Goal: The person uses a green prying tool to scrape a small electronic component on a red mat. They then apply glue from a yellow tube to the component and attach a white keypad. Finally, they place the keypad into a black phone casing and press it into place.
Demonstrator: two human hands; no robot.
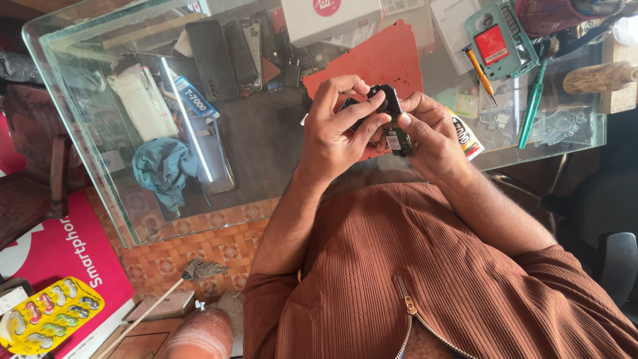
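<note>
Both hands were raised above the near edge of the glass worktop (86,133), pinching a small black device with a green circuit board (393,126) between them: the left hand (332,133) gripped its left end with thumb and fingers curled around it, and the right hand (432,136) pressed its thumb on the board's right side. Beyond the hands lay a red sheet (385,56), with an orange-handled screwdriver (478,70) and a green tool (531,106) to the right and a blue cloth (163,169) well to the left.

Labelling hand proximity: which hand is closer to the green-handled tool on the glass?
Right. The right hand holds the small phone just left of the green-handled tool; the left hand is farther off, beyond it.
</note>
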